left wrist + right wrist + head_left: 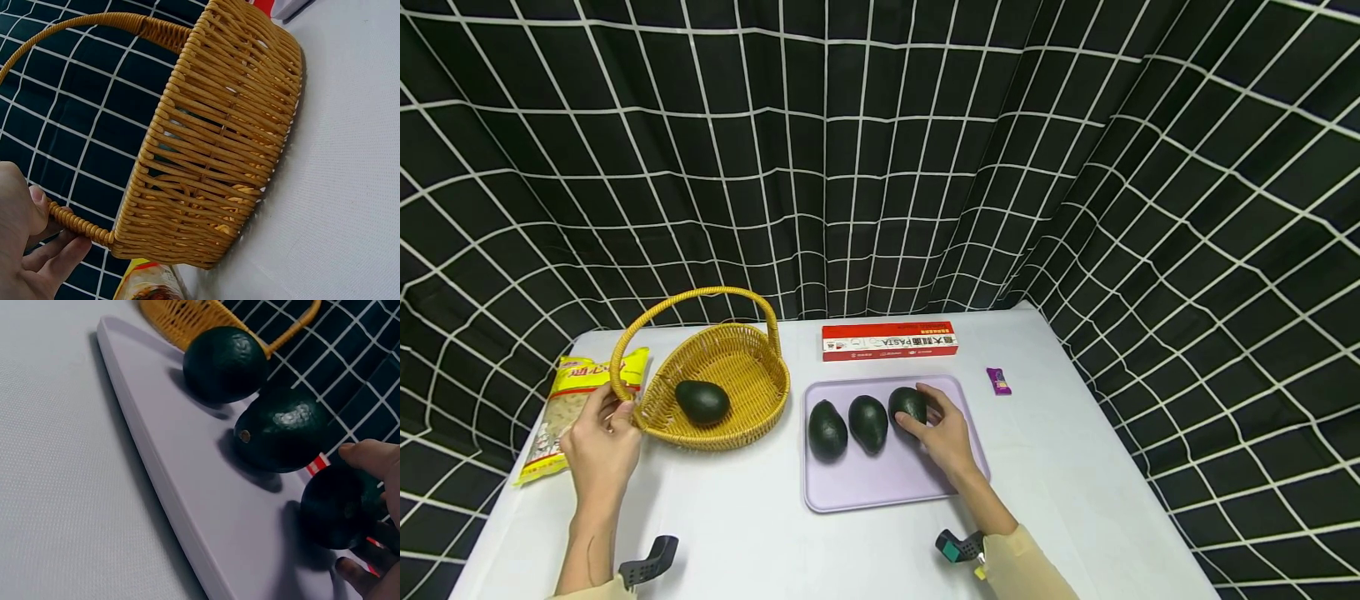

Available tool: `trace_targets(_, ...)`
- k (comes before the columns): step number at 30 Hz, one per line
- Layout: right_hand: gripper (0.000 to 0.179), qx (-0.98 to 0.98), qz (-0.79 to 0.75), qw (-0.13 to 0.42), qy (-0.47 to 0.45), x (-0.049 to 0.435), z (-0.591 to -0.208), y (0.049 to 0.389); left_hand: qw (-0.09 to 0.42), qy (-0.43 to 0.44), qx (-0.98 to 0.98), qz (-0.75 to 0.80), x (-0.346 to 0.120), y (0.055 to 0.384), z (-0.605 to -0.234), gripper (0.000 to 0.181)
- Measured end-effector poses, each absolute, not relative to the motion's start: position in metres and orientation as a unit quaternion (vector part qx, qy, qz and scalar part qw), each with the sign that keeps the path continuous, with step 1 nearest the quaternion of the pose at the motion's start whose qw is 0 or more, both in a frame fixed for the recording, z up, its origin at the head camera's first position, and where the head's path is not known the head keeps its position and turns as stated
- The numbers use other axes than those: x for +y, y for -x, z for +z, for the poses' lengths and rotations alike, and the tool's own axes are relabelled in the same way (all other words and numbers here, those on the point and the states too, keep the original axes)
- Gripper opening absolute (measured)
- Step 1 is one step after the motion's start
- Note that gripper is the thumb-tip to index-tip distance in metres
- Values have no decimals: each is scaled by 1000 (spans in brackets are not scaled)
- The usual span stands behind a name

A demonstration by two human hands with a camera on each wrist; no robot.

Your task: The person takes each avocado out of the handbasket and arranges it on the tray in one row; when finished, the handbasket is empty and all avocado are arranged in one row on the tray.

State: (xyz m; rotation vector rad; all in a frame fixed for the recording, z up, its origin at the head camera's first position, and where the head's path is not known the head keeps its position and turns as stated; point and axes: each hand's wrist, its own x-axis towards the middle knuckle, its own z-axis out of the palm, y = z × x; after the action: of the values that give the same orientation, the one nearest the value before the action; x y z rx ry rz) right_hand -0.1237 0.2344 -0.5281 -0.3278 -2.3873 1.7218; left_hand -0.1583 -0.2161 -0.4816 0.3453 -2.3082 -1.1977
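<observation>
My left hand (601, 442) grips the base of the handle of a yellow wicker basket (752, 387); the left wrist view shows thumb and fingers around the wrapped handle (81, 225). One dark green avocado (702, 402) lies inside the basket. On a pale purple tray (895, 492) sit three avocados in a row: a left one (827, 432), a middle one (868, 423) and a right one (907, 405). My right hand (943, 433) has its thumb and fingers curled round the right avocado (334, 509), which is over the tray.
A yellow bag of snacks (561, 417) lies left of the basket, partly behind my left hand. Behind the tray stands a red and white pasta box (890, 342). A small purple packet (998, 381) lies right of the tray. Black gridded curtain (865, 167) encloses the white table (737, 533).
</observation>
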Motion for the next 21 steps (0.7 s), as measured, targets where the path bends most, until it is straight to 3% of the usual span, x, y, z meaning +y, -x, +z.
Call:
trace_targets(12, 73, -791, 598, 101, 88, 238, -520, 129, 245, -131, -851, -445, -215, 157, -483, 39)
trace_targets(21, 65, -781, 614, 116, 7, 215, -478, 144, 247, -129, -851, -444, -216, 158, -482, 39)
